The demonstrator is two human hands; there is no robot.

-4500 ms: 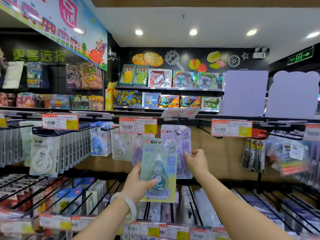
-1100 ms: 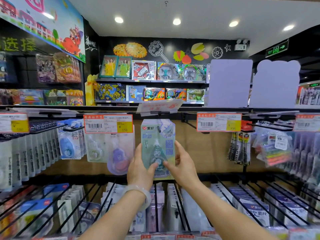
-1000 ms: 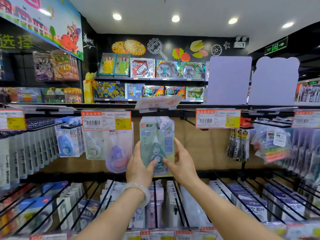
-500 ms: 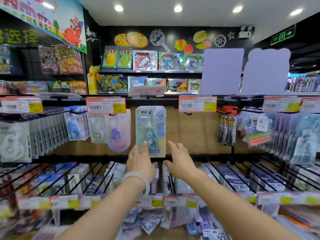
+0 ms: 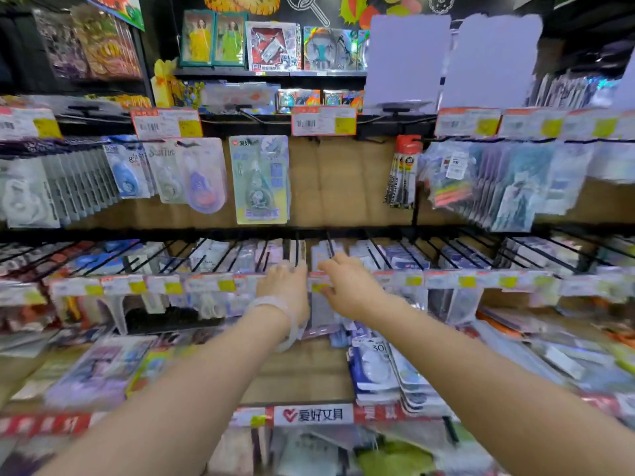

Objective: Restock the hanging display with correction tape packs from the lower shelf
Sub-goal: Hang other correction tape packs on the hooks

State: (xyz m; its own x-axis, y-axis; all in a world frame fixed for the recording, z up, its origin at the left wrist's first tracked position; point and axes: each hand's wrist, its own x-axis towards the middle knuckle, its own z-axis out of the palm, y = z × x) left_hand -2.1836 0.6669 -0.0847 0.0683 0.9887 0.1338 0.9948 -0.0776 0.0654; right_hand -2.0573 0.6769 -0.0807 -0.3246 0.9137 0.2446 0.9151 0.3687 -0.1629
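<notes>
The pale green carded correction tape pack [image 5: 260, 180] hangs on its hook at twelve o'clock, well above both hands. The left hand [image 5: 287, 290], a pale bangle [image 5: 275, 305] at its wrist, and the right hand [image 5: 347, 286] reach to the wire rack's price-tag rail [image 5: 206, 285]; blur hides whether either hand's fingers grip anything.

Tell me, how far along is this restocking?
Done: one green correction tape pack hangs on its peg in the upper row, with no hand on it. In hand: nothing; the left hand and right hand reach down by the price-tag rail of the wire rack, though blur hides the fingers. Left: a stack of blue-and-white tape packs lies on the lower shelf, and bare brown board flanks the hung pack.
</notes>
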